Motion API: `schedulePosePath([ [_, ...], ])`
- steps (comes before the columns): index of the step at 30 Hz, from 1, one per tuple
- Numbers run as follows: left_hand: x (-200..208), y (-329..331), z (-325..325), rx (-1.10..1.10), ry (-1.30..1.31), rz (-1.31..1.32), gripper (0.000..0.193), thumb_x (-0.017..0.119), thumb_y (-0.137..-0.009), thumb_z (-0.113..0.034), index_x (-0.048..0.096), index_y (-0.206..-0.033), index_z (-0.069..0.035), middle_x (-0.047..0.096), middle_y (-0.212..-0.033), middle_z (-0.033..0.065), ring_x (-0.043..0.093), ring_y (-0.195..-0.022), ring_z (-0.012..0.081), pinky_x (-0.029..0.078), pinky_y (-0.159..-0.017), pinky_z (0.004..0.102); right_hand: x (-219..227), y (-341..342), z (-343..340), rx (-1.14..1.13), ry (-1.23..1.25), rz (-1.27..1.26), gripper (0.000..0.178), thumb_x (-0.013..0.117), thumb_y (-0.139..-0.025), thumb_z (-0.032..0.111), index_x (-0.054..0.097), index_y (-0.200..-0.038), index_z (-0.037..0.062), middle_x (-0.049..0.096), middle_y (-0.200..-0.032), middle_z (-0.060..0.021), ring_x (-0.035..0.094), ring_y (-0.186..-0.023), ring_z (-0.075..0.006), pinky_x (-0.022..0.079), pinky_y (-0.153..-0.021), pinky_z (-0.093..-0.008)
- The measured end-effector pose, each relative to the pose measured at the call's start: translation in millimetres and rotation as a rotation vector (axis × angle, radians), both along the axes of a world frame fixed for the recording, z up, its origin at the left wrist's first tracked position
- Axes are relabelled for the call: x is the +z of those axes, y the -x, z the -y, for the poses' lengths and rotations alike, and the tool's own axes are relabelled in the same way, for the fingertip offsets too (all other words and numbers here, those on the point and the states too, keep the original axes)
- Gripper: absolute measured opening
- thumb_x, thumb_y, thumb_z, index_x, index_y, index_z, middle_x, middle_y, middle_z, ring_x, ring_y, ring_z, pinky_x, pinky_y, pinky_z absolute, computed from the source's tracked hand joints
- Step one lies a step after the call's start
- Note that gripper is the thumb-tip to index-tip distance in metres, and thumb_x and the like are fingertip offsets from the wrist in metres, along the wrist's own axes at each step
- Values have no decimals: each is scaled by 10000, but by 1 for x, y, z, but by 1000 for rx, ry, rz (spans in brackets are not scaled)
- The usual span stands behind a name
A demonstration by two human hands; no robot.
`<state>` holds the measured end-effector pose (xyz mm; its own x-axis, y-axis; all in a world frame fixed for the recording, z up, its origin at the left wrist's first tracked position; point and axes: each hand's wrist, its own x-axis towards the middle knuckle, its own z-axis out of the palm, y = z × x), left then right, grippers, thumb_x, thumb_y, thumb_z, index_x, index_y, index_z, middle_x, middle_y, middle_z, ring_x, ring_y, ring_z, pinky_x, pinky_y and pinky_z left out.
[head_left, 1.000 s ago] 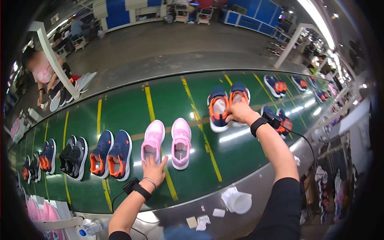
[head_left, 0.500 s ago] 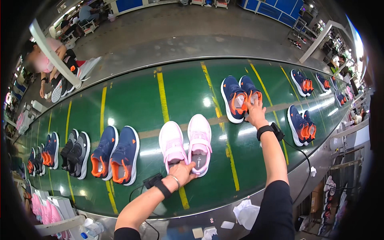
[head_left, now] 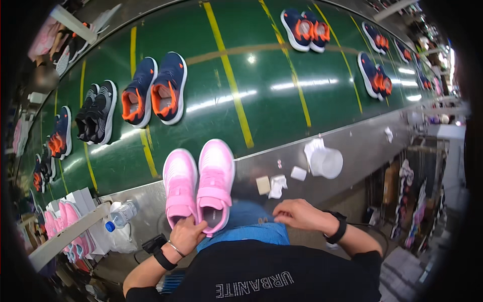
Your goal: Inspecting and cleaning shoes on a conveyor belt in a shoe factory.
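My left hand (head_left: 186,235) grips a pair of pink sneakers (head_left: 214,178) at their heels. Its thumb and fingers hook into the collars, so part of the openings is hidden. The shoes have white soles and a strap across the top, with toes pointing away from me. They hang over the near metal edge, close in front of my body. My right hand (head_left: 299,216) hovers beside my waist, fingers curled in and nothing visible in them. Two navy sneakers with orange linings (head_left: 170,88) stand on the green conveyor belt (head_left: 211,121) beyond the pink pair.
More navy-orange pairs (head_left: 304,31) and a black-grey pair (head_left: 100,113) stand along the belt. On the near metal ledge (head_left: 251,168) lie a white cup (head_left: 326,162), crumpled tissue (head_left: 277,186) and small blocks. At left are a plastic bottle (head_left: 121,216) and pink shoes (head_left: 68,221) by a rail.
The pink sneakers have come off the belt toward me in my left hand. My right hand has left the navy-orange pair and drawn back to my waist. The view has tilted down.
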<state>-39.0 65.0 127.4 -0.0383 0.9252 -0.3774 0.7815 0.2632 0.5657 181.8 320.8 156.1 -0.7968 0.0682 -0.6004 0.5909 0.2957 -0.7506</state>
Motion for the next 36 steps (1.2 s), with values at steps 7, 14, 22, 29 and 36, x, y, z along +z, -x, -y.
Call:
schedulePosePath([
  [7, -38, -25, 67, 53, 169, -81, 370, 653, -698, -194, 542, -1050, -176, 503, -811, 171, 547, -698, 346, 457, -618, 423, -115, -31, 65, -702, -654, -160, 234, 636, -711, 54, 578, -938, 66, 546, -875, -111, 566, -768, -274, 463, -648, -351],
  [14, 17, -12, 40, 118, -105, 44, 484, 667, -708, -204, 501, -1154, -114, 534, -949, 128, 555, -826, 295, 458, -727, 386, -148, -30, 61, -816, -692, -232, 182, 575, -737, -21, 613, -903, 42, 557, -920, -124, 575, -811, -277, 468, -708, -341],
  [22, -51, -38, -5, 176, -130, -103, 601, 727, -605, -225, 507, -1152, -107, 231, -1309, 319, 279, -1143, 517, 317, -928, 542, -124, 109, 93, -644, -330, -565, 154, 571, -736, 12, 604, -884, 37, 531, -859, -121, 544, -790, -280, 450, -680, -345],
  [29, -57, -30, -2, 201, -138, -47, 570, 704, -591, -180, 515, -1125, -111, 263, -1297, 315, 319, -1132, 502, 313, -961, 501, -159, 192, 78, -257, -549, -690, 139, 574, -713, -6, 598, -843, 39, 489, -769, -116, 502, -762, -295, 417, -675, -359],
  [36, -58, -27, 1, 256, -111, -47, 553, 699, -588, -145, 520, -1111, -124, 276, -1285, 306, 316, -1132, 489, 313, -964, 492, -149, 134, 94, -408, -263, -569, 79, 568, -730, -6, 589, -805, 6, 486, -755, -123, 499, -739, -288, 415, -653, -348],
])
